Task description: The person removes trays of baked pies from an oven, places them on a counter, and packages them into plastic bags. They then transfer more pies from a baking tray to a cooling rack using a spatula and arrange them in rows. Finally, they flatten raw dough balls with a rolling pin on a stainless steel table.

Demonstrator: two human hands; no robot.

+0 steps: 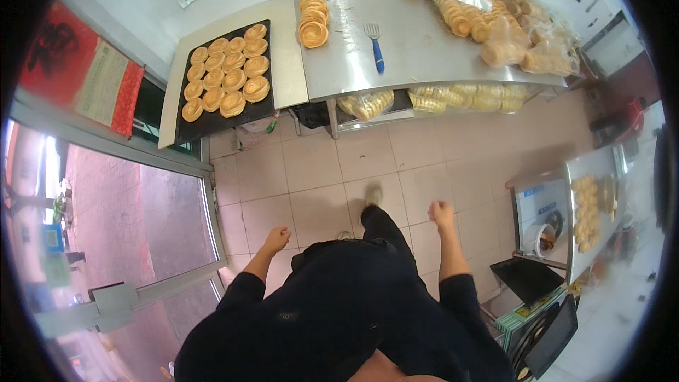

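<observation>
My left hand (277, 239) hangs over the tiled floor with its fingers loosely curled and nothing visible in it. To the other side of my body, my right hand (441, 213) is also curled and holds nothing that I can see. Neither touches anything. Ahead on the left, a black baking tray (228, 116) carries rows of round golden pastries (233, 80). A line of overlapping pastries (313, 13) lies beside it on the steel table (350, 71). Farther right on the steel lies a slotted metal spatula (377, 55) with a blue handle.
More pastries (456, 16) and filled plastic bags (504, 42) crowd the table's right end. Bagged goods (366, 104) sit on the shelf below. At right stand a counter with dough pieces (586, 212), a white tub (540, 239) and black trays (528, 278). A glass door (143, 212) is at left.
</observation>
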